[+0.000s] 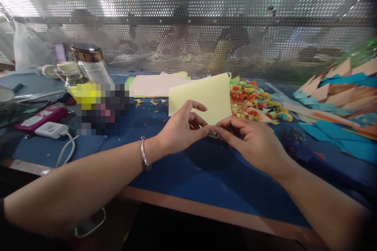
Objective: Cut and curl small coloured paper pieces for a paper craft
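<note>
A pale yellow sheet of paper (206,96) is held up over the blue work mat (188,172), tilted toward me. My left hand (181,129), with a silver bangle on its wrist, pinches the sheet's lower edge between thumb and fingers. My right hand (250,139) meets it from the right, its fingertips pressed together on the same lower edge. The two hands touch at the fingertips. Just behind the sheet lies a heap of small folded paper pieces (256,100) in orange, green and yellow.
Flat pink and yellow sheets (153,84) lie at the back. Blue and tan paper cut-outs (338,98) pile up on the right. A glass jar (90,64), a pink device (41,117) and a white charger (51,129) sit left. A perforated metal screen (188,27) closes the bench's far side.
</note>
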Demonstrator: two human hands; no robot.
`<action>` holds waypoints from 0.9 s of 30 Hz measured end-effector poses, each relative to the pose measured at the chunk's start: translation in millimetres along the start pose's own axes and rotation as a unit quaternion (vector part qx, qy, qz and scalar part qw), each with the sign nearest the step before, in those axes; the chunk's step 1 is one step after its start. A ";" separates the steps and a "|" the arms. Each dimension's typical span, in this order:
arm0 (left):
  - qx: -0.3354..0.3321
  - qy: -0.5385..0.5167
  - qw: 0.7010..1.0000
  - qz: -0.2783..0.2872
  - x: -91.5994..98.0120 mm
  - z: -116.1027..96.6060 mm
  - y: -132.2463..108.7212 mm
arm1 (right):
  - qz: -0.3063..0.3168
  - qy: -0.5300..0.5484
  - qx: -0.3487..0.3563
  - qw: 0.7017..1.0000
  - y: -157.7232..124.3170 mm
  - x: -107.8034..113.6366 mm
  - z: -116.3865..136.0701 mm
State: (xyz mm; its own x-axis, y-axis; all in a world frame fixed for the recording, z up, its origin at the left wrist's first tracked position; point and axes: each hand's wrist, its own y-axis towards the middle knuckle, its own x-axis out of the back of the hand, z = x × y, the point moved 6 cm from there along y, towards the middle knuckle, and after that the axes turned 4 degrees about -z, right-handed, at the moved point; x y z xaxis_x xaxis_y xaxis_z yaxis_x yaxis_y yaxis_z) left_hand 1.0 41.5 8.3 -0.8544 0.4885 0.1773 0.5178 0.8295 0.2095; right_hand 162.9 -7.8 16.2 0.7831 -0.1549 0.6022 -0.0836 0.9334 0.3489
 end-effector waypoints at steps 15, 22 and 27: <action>-0.023 -0.006 0.999 -0.022 -0.2 -1.9 1.0 | 0.007 0.049 0.003 0.999 2.2 -2.2 -3.9; -0.003 -0.031 0.998 -0.055 11.2 -1.9 7.6 | -0.018 0.050 -0.003 0.999 3.5 0.2 -6.6; 0.062 -0.055 0.996 -0.035 8.4 3.9 6.9 | -0.023 0.031 -0.005 0.999 4.1 -1.6 -12.5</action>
State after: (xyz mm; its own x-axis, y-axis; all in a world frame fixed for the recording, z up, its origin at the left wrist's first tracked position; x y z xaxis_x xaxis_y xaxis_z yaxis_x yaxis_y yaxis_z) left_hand -2.8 52.4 7.5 -0.8916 0.4490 0.0581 0.4527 0.8865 0.0958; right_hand 169.1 0.3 7.7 0.8229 -0.1767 0.5401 -0.0417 0.9291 0.3674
